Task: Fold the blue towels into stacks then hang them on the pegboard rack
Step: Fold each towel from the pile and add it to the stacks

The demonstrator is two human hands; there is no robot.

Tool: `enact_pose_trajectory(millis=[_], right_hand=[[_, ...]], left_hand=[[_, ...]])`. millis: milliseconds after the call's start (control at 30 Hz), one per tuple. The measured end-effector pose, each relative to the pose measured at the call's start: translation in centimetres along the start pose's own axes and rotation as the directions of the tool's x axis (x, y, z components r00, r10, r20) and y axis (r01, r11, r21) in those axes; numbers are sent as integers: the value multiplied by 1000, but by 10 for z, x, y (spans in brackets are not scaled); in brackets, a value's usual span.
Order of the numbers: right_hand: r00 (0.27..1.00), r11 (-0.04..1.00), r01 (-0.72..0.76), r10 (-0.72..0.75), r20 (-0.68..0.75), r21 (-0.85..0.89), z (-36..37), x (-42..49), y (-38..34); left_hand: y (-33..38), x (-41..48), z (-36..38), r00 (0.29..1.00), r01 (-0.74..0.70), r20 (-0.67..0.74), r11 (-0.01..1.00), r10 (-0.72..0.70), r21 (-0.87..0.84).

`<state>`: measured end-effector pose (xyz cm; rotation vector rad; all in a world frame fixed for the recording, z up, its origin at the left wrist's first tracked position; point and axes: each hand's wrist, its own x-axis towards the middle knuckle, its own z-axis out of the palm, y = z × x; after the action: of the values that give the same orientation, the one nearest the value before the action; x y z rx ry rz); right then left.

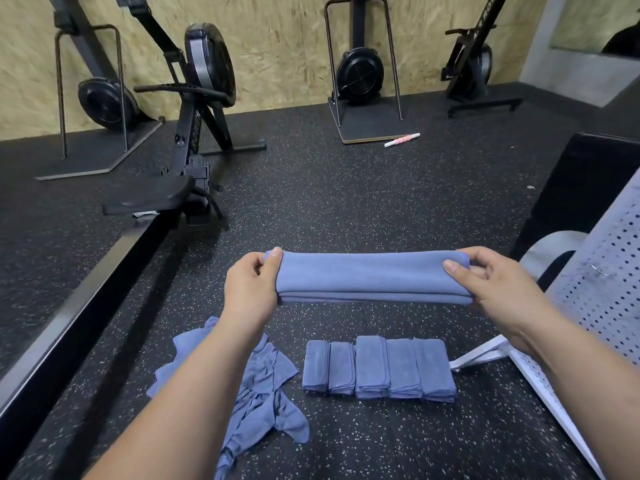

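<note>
Hands, left and right, pinch opposite ends of folded blue towel, held taut above floor, likely to square edges before joining folded stacks.

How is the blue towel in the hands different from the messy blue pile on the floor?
The held blue cloth towel is folded flat and neat; the crumpled blue towel pile is wrinkled. The towel is pinched in the air; the pile lies on the speckled floor. Both are blue.
</note>
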<state>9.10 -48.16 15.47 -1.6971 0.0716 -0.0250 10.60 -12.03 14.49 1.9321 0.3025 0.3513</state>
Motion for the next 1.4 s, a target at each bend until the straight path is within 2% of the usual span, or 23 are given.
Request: enact_pose_trajectory(millis=[100, 167, 267, 367, 400, 467, 533, 600, 667, 833, 1000, 1067, 1200, 1333, 1400], right_hand=[[994, 996, 27, -36, -100, -85, 2, -1, -1], [988, 984, 18, -45, -149, -179, 2, -1, 2], [986, 970, -58, 18, -169, -236, 1, 2, 14], [983, 952, -121, 75, -170, -281, 2, 4, 24], [980, 951, -138, 90, -177, -278, 3, 5, 27], [974, 948, -167, 117, -194, -270, 8, 6, 29], [970, 941, -164, 101, -220, -295, 17, 5, 28], [972, 935, -125, 48, -228, -333, 30, 1, 21], [978, 928, -61, -17, -206, -367, 46, -6, 13], [990, 961, 77, -104, -91, -266, 89, -26, 6], [988, 950, 145, -155, -14, -276, 112, -39, 6], [991, 965, 131, -132, 11, -229, 110, -39, 6], [992, 987, 129, -129, 10, -95, 104, -31, 3], [985, 982, 55, -83, -151, -183, 94, -17, 13], [988, 997, -74, 71, -134, -17, 90, -13, 15]], left_hand=[[3, -1, 0, 999, 4, -32, 999, -5, -37], [1, -3, 3, 999, 52, 7, 996, -51, -77], [-6, -6, 5, 955, 249, 196, 962, -224, -112], [-9, -10, 4, 844, 386, 425, 921, -328, -55], [-9, -11, 6, 835, 382, 443, 923, -326, -40], [-9, -13, 11, 869, 340, 389, 940, -305, -22], [-10, -14, 21, 937, 202, 267, 973, -226, 115], [-6, -20, 31, 975, 48, 194, 953, -110, 299], [5, -34, 42, 982, -25, 187, 945, -39, 327], [24, -69, 70, 971, -47, 239, 982, 2, 182], [33, -85, 85, 965, 151, 235, 976, -113, -154], [35, -85, 82, 965, 199, 217, 947, -145, -254], [27, -76, 75, 978, 188, 134, 955, -160, -230], [31, -71, 75, 936, 308, 282, 881, -212, -358], [39, -74, 72, 913, 335, 365, 843, -180, -421]])
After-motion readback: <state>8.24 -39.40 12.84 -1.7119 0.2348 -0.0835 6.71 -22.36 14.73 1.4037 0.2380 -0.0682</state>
